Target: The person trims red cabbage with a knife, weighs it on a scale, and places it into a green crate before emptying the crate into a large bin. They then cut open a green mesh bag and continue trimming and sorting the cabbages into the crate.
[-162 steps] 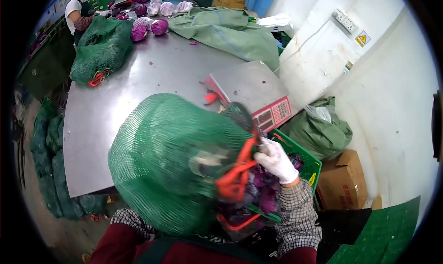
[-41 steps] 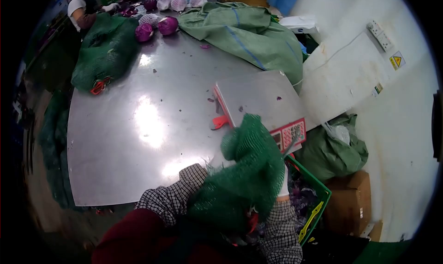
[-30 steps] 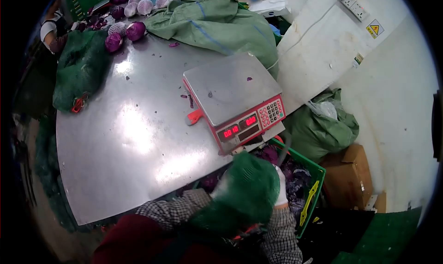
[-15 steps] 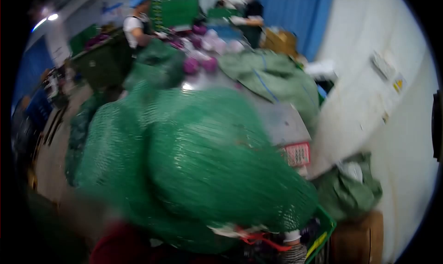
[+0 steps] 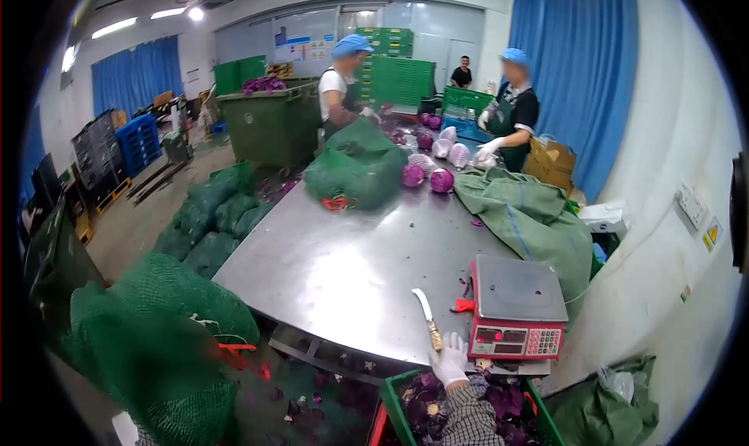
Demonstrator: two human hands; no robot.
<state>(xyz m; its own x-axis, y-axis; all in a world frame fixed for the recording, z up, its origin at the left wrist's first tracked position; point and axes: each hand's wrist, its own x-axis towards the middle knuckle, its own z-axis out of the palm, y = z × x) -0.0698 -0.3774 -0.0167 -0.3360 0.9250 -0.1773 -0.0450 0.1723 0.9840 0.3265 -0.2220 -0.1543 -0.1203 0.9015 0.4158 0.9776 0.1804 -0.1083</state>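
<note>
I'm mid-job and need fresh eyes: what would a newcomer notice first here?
Probably the big green mesh bag at lower left, its red tie showing. Next, the curved knife over the steel table's near edge, its handle at the gloved right hand, left of the red-framed scale.

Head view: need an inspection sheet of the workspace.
Surface: metal table, glare, purple scraps.
Job's things: knife on table, near mesh bag at lower left, purple leaves in crate.
Clutter: leaf scraps on floor, cloth sack along right edge.
Hands: gloved right hand at knife handle, grip unclear; left hand not visible.
Cables: thin one by sack, ends untraced.
Surroundings: scale lit; two co-workers in blue caps beyond table.
</note>
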